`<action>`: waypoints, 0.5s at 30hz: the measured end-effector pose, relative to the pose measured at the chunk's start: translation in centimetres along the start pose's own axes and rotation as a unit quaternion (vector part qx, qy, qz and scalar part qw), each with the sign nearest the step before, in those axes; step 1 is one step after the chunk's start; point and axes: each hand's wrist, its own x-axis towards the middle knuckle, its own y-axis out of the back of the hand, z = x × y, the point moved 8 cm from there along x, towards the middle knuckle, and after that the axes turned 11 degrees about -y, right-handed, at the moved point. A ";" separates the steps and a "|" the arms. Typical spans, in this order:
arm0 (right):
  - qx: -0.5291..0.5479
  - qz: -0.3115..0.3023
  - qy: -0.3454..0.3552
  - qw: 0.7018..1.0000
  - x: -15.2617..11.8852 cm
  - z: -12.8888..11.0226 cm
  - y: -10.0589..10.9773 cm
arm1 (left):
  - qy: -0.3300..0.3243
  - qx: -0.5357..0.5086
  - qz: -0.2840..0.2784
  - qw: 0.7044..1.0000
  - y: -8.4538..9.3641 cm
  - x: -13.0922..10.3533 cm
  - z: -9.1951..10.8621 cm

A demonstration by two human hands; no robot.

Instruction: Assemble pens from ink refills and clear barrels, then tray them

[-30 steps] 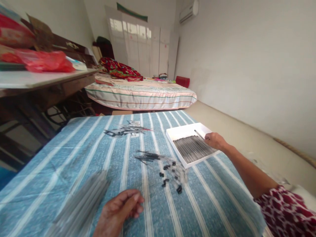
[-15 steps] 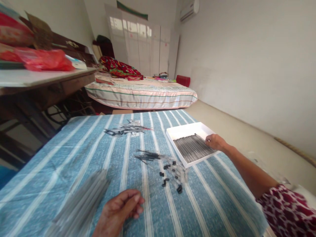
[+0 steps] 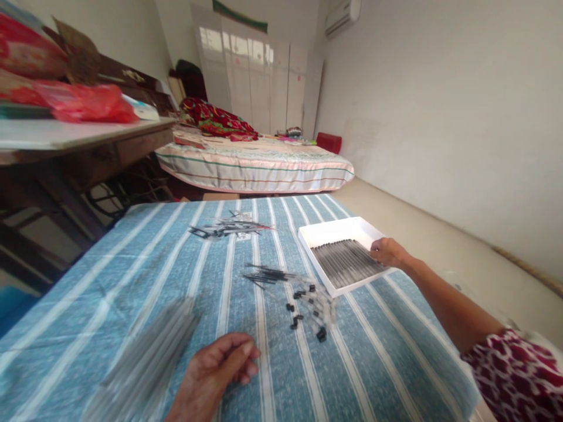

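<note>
My right hand [image 3: 389, 253] reaches over the right wall of a white box [image 3: 319, 233]. Its fingers are closed at the right end of a row of dark grey pens [image 3: 345, 262] lying side by side inside. What those fingers hold, if anything, is hidden. My left hand [image 3: 226, 363] rests low over the striped cloth, fingers curled and thumb against the index finger, with nothing visible in it. Left of it lies a blurred bundle of long grey tubes [image 3: 149, 357]. Between the hands are clear pieces with small black caps [image 3: 314, 310] and thin black-ended sticks [image 3: 270, 274].
A loose heap of thin dark sticks [image 3: 231, 225], some with red ends, lies on the far part of the blue striped tablecloth [image 3: 197, 269]. Beyond stands a bed [image 3: 264, 167]. A side table [image 3: 88, 135] with a red plastic bag [image 3: 97, 104] is at left.
The whole view has shifted slightly to the right in the picture. Both hands keep nearly the same places and poses relative to the box and cloth.
</note>
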 end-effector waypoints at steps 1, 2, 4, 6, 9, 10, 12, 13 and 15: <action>0.004 0.002 -0.004 1.000 -0.1 0.0 0.2 | -0.002 0.001 0.000 1.000 0.0 0.0 -0.1; 0.009 0.006 -0.010 1.000 -0.2 0.0 0.4 | -0.004 0.001 -0.001 1.000 0.0 0.0 -0.1; 0.019 0.017 -0.020 0.999 -0.4 0.0 1.0 | -0.007 -0.002 -0.004 1.000 0.0 0.1 -0.2; 0.029 0.033 -0.021 0.999 -0.6 -0.5 1.7 | -0.008 -0.005 -0.011 1.000 0.0 0.0 -0.1; 0.048 0.057 0.002 0.997 -1.5 -2.4 2.5 | -0.003 -0.005 -0.028 1.000 -0.2 -0.2 0.3; 0.055 0.062 0.016 0.996 -1.9 -3.4 2.7 | -0.003 -0.006 -0.029 1.000 -0.1 -0.3 0.4; 0.080 0.065 0.058 0.993 -3.3 -6.0 2.8 | -0.008 -0.007 -0.021 1.000 0.1 -0.3 0.8; 0.100 0.064 0.085 0.989 -4.1 -7.5 2.7 | -0.014 -0.007 -0.017 1.000 0.2 -0.3 0.8; 0.166 0.065 0.149 0.973 -6.2 -11.0 2.6 | -0.027 0.004 -0.018 0.999 0.5 0.0 0.8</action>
